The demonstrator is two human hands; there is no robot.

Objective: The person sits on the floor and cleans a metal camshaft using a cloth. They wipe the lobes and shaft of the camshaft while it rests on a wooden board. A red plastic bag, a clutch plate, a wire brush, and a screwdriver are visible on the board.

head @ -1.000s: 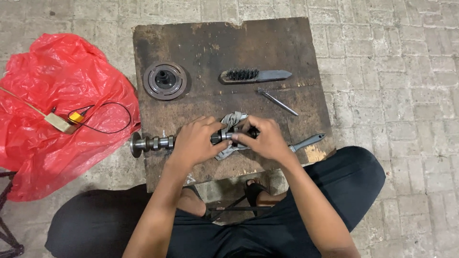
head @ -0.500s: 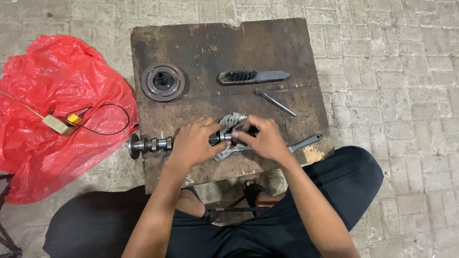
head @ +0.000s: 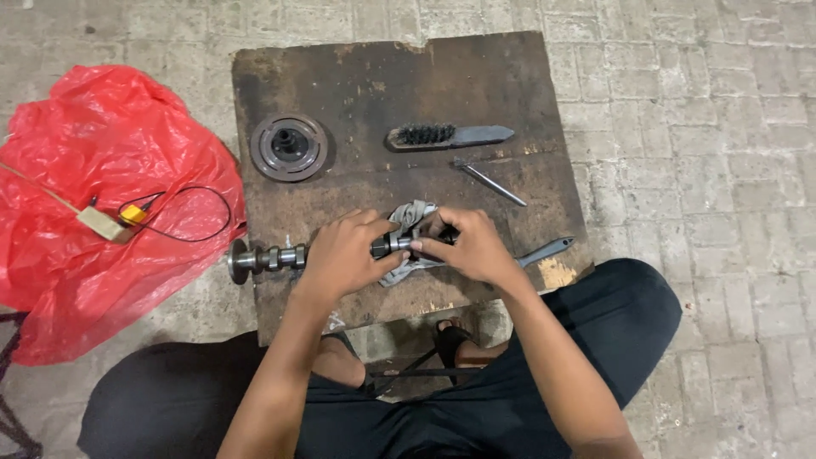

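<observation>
A metal camshaft (head: 265, 257) lies along the near part of a dark wooden board (head: 382, 93), its left end sticking out past the board's edge. My left hand (head: 344, 253) wraps around the shaft's middle. My right hand (head: 469, 246) grips the shaft's right part together with a grey rag (head: 412, 216) bunched around it. A short bare stretch of shaft shows between the two hands.
On the board lie a round metal pulley disc (head: 289, 147) at left, a wire brush (head: 446, 136) at centre back and a thin metal rod (head: 490, 182). A grey tool handle (head: 548, 250) sticks out right of my hand. A red plastic sheet (head: 93, 153) with a small wired part (head: 115, 219) covers the floor at left.
Both hands stay on the camshaft and rag with only small shifts of the fingers. The shaft has not visibly moved.
</observation>
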